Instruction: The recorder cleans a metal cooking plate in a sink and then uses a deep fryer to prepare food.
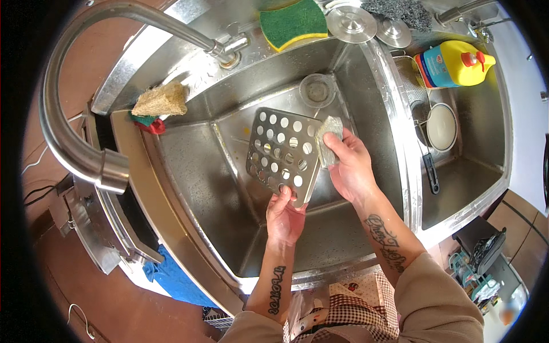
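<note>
Over the left basin of a stainless steel sink [193,184], my left hand [286,218] grips the near end of a perforated metal plate [296,141]. Rows of round holes run across this plate, which is held tilted. In my right hand [351,163] is a pale, flattened scrubbing pad [329,141], pinched beneath the thumb. The pad meets the plate's right edge. Past the plate, a round sink drain strainer [317,91] lies at the basin's far corner.
A curved faucet [77,145] arches over the left side. Along the back ledge lie a green-yellow sponge [294,25], metal lids [351,25] and steel wool [403,13]. A loofah [161,100] rests at the left corner. The right basin holds a yellow jug [467,64], a mesh strainer [409,77] and a white bowl [441,127].
</note>
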`<state>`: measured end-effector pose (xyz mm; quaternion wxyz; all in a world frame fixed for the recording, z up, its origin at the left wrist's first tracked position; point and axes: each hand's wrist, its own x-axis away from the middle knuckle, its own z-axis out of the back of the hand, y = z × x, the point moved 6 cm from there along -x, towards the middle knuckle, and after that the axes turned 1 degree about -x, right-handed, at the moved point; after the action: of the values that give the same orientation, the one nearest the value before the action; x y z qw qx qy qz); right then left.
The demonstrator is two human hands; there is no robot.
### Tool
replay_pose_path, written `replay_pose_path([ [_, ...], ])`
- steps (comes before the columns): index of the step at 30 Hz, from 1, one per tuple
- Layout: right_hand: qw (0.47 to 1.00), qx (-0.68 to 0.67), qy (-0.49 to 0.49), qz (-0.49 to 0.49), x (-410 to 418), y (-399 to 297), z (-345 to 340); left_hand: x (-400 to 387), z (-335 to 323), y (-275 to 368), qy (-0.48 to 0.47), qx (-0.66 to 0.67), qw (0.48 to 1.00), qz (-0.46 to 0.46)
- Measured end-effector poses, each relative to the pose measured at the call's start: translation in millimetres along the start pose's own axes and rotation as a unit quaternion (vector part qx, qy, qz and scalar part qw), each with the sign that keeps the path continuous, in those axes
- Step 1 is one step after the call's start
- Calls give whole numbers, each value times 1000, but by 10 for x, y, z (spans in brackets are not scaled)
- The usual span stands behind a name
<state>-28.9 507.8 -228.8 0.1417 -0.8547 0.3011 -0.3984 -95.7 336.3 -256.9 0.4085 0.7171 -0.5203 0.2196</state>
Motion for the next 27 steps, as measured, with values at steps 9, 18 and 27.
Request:
replay_pose_path([
  [9,784,510,-146,322,762,1,-61,-26,63,-436,-56,68,974,209],
  [18,775,474,-225,352,952,34,-80,140,-360,-392,-35,306,949,67],
  [27,1000,-9,10,-10,763,60,229,180,-360,-99,35,167,985,-1],
])
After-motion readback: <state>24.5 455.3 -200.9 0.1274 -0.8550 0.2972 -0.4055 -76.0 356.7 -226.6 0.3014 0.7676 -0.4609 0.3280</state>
